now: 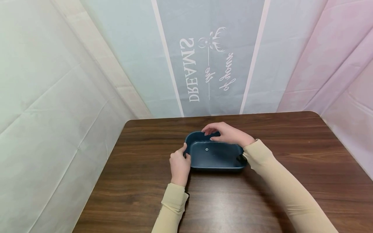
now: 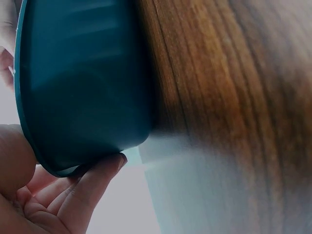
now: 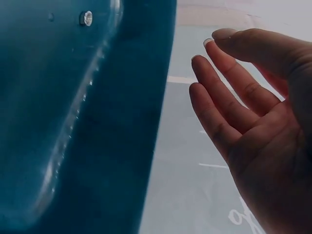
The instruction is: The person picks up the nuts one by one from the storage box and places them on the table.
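Observation:
A dark teal rectangular container with rounded corners sits on the table, its open side up. My left hand grips its left end, the thumb at the rim and fingertips under the rim on the outer wall, as the left wrist view shows. A small shiny metal nut lies on the container's floor; the right wrist view also shows this nut. Over the far rim hovers my right hand, apart from the container, its fingers loosely bent. Nothing shows between its thumb and fingers.
The brown wood-grain table has rounded far corners. Behind it hangs a pale printed cloth with mirrored lettering, and more cloth stands along the left. A small black device is at the right cuff.

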Tool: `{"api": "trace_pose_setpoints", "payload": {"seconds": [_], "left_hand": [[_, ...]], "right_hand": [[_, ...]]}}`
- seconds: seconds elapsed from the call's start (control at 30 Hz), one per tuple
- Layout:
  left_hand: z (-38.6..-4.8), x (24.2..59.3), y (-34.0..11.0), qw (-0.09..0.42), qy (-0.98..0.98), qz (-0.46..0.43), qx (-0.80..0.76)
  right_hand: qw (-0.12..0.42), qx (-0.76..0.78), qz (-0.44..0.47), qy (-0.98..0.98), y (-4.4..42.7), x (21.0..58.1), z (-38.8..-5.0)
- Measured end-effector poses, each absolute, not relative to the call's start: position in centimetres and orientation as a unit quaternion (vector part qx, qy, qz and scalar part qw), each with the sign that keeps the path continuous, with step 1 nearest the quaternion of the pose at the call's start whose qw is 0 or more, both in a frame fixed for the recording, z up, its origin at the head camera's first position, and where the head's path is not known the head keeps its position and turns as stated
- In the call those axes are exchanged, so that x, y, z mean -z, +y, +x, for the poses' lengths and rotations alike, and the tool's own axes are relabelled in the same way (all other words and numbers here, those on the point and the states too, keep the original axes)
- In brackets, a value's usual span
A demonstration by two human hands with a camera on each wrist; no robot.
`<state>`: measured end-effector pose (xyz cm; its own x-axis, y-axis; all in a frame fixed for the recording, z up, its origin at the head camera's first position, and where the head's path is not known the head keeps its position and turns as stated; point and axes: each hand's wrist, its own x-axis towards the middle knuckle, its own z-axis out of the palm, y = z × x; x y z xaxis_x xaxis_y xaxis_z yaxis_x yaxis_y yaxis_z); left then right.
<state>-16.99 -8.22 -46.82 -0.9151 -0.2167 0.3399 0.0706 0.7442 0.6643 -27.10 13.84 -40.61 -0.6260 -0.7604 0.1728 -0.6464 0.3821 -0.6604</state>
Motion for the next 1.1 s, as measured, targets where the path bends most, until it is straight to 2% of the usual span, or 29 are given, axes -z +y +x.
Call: {"api": "trace_pose_setpoints", "payload": {"seconds": [0.3, 0.67, 1.1], "left_hand": [[-17.0, 46.6, -8.2, 0.205, -0.912, 0.04, 0.354], [-16.9, 46.7, -8.3, 0.204, -0.912, 0.045, 0.353], [-17.0, 46.8, -8.2, 0.209, -0.91, 0.038, 0.355]], "right_hand": [[0.09, 0.351, -0.423, 0.83, 13.2, 41.9, -28.0], [0.138, 0.365, -0.406, 0.827, 13.0, 43.1, -28.4], [0.168, 0.376, -0.42, 0.809, 12.8, 44.8, -28.5]]}}
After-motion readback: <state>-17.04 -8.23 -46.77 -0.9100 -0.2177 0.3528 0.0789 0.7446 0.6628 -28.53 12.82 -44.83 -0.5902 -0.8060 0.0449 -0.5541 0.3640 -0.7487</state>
